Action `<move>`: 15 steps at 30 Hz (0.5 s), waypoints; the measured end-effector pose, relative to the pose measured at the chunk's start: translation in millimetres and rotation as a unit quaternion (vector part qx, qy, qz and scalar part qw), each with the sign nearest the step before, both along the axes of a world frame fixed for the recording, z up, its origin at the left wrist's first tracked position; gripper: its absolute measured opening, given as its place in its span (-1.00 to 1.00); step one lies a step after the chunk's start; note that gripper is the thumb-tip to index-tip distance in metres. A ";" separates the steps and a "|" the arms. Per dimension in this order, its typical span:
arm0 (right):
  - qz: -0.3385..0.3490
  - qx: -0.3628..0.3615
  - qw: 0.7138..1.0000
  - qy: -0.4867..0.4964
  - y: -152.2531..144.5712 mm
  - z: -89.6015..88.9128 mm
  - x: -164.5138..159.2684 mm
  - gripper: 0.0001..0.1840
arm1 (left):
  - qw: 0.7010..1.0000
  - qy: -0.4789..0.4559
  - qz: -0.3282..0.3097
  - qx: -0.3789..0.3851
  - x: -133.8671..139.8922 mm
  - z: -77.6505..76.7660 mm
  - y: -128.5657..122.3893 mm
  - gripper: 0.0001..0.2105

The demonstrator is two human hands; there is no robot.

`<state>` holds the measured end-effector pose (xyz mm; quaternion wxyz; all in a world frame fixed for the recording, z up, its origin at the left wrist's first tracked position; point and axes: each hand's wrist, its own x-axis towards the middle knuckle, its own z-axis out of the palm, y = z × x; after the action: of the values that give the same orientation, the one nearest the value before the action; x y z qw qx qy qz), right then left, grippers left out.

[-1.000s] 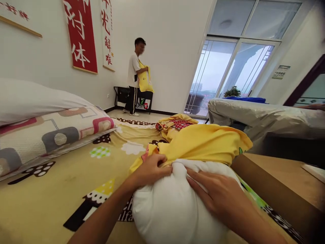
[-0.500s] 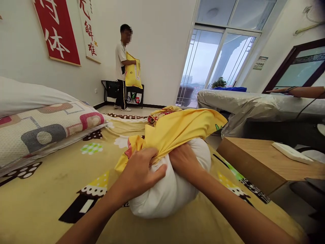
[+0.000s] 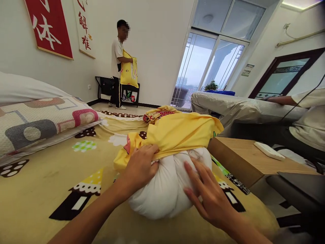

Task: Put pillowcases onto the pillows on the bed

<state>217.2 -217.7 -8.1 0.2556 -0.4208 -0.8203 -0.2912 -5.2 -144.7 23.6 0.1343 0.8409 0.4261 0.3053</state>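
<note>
A plump white pillow (image 3: 162,189) lies folded on the patterned bedsheet in front of me, its far end inside a yellow pillowcase (image 3: 177,132). My left hand (image 3: 142,166) grips the near edge of the pillowcase at the left of its opening, fingers curled over the cloth. On the right, my right hand (image 3: 210,193) has its fingers spread over the white pillow and holds nothing. The pillowcase lies bunched, with a pink print at its left. Its inside, and the part of the pillow in it, are hidden.
A patterned pillow (image 3: 50,122) lies at the left. Behind the pillowcase is a red and gold bundled cloth (image 3: 154,115). A wooden cabinet (image 3: 243,157) stands beside the bed at right. One person (image 3: 116,64) holds a yellow pillow; another person's arm (image 3: 281,99) rests on a plastic-covered bed (image 3: 223,101).
My right hand has come out from under the pillowcase edge and moved right and nearer, its fingers now apart. My left hand keeps its hold. The view has shifted slightly.
</note>
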 end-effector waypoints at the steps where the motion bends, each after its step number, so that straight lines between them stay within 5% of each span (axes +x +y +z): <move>1: 0.004 0.016 1.000 0.015 -6.9 -6.5 6.7 -0.31 | 1.000 -0.007 -0.008 0.001 0.6 1.2 -0.2 -0.85; 6: -0.022 0.089 0.988 0.126 -10.8 -19.8 22.3 -0.40 | 0.997 -0.031 -0.040 0.051 11.7 -0.7 -12.6 -0.87; 11: 0.014 0.017 0.997 0.068 23.8 -0.7 -2.7 -0.52 | 0.984 -0.021 -0.029 0.176 20.2 -16.1 -31.0 -0.87; 15: -0.018 -0.044 0.998 0.045 57.8 14.7 -30.7 -0.59 | 0.980 -0.008 0.011 0.196 11.2 -21.5 -33.0 -0.86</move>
<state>186.5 -159.9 6.6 0.2682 -0.4591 -0.8120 -0.2405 6.0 -177.8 2.1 -0.0334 0.8439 0.3660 0.3909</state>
